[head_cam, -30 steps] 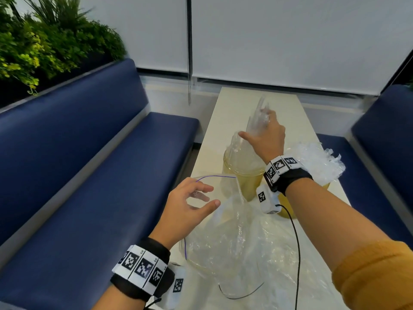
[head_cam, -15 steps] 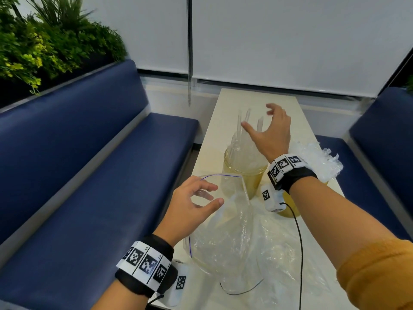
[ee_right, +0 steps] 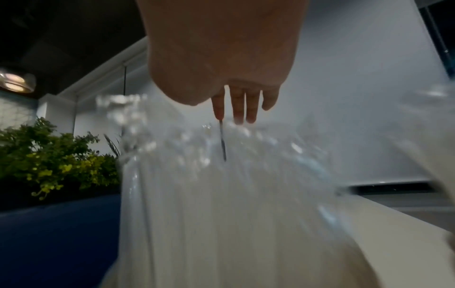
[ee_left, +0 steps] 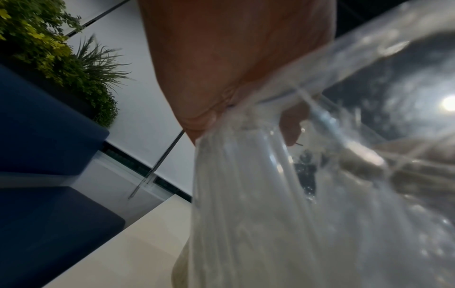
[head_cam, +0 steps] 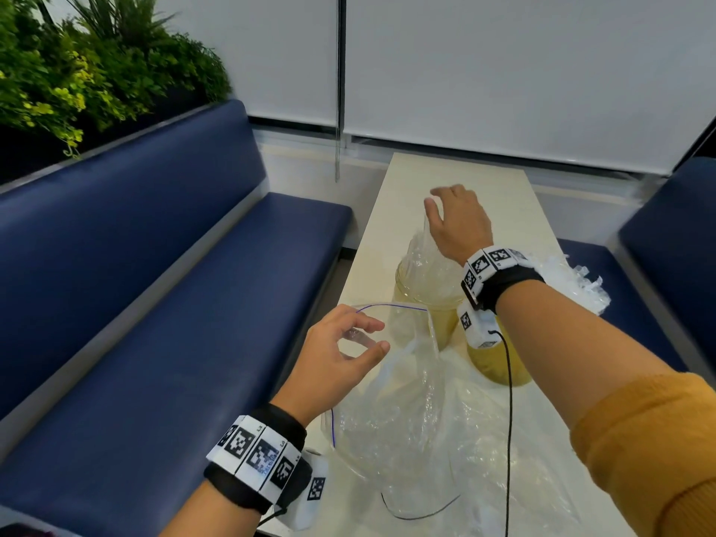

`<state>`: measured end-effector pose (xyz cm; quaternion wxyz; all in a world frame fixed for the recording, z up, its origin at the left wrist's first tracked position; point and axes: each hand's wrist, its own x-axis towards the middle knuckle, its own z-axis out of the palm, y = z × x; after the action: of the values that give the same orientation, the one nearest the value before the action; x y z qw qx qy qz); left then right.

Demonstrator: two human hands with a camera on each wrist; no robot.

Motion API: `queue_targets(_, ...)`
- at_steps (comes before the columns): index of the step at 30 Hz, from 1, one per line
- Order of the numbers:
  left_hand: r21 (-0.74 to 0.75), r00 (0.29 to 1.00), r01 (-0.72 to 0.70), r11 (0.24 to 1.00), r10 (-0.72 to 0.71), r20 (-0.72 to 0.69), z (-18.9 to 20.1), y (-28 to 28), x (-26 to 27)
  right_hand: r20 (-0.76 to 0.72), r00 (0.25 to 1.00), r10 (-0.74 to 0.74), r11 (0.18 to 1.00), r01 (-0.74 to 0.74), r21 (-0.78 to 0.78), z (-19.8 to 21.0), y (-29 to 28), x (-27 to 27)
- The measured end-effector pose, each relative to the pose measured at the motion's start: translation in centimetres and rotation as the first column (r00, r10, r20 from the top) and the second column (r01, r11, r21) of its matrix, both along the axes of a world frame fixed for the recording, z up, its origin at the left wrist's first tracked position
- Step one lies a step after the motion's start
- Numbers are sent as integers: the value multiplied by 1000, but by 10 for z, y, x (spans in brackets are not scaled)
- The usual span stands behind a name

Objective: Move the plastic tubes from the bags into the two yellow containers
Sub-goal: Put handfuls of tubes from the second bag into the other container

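Observation:
Two yellow containers stand side by side on the table: the left one [head_cam: 441, 315] and the right one [head_cam: 498, 368], half hidden behind my right wrist. Both hold upright clear plastic tubes [head_cam: 426, 261] [head_cam: 573, 281]. My right hand [head_cam: 459, 222] hovers over the left container with straight fingers [ee_right: 240, 109] resting on the tube tops [ee_right: 221, 185] and holding nothing. My left hand [head_cam: 368, 341] pinches the rim of a clear zip bag [head_cam: 399, 412] and keeps its mouth raised near the table's left edge. The pinch on the bag [ee_left: 270, 194] shows in the left wrist view [ee_left: 221, 78].
Crumpled clear bags [head_cam: 515, 470] lie on the near part of the beige table [head_cam: 465, 176]. Blue benches flank it, one on the left [head_cam: 155, 304] and one on the right [head_cam: 674, 234]. Green plants [head_cam: 77, 71] stand behind the left bench. A cable [head_cam: 509, 420] hangs from my right wrist.
My right hand let go of a bundle of tubes into the left container, spread open, then came down onto the tube tops. The left hand kept hold of the bag.

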<state>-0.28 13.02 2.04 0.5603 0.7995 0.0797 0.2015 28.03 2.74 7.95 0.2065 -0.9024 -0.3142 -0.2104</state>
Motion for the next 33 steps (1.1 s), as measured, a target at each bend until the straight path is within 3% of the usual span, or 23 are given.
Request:
queue_targets(3,31,1000,-18,999,19,-5,-1,2,5,-98,986,133,977,-147,-156,11,13,-3)
queue_targets(5,24,1000,-20,1000,20,-8,-2,3,9,-229,968,100,906,-183,-381,3,17,-8)
queue_targets(7,27,1000,-22,999,22,-7,-2,3,11,-269,963,32,812,-182,-555,-7,16,-16)
queue_targets(9,28,1000,-15,999,15,-3,-2,3,13,-202,977,69,857,-161,-489,-11,11,-21)
queue_targets(12,21,1000,-3,1000,3,-3,-2,3,16,7,999,34,984,-33,-176,-14,0,-16)
queue_targets(13,11,1000,3,1000,-3,-4,-2,2,17,-23,1000,-14,988,11,-153,-16,-4,-13)
queue_targets(15,-23,1000,23,999,-24,-11,0,0,18,-197,978,-63,959,5,-285,-22,-13,-11)
queue_targets(17,-55,998,66,996,-67,-14,5,-3,17,-230,972,-51,942,-30,-333,-22,-24,-12)
queue_targets(22,-142,990,135,981,-138,-14,13,-7,18,-15,998,53,997,-52,64,18,-43,-50)
queue_targets(26,-162,989,145,976,-147,1,15,-7,21,88,945,314,916,-326,235,55,-50,-129)
queue_targets(27,-191,989,148,970,-149,8,16,-7,22,23,923,384,902,-380,203,58,-51,-149)
queue_targets(29,-250,987,160,955,-160,20,17,-7,22,-237,877,417,900,-435,-29,54,-53,-181)
queue_targets(31,-275,984,178,945,-179,22,19,-9,20,-438,851,289,815,-459,-354,38,-53,-199)
queue_targets(33,-277,981,189,942,-191,21,19,-10,19,-521,816,249,725,-514,-459,22,-51,-211)
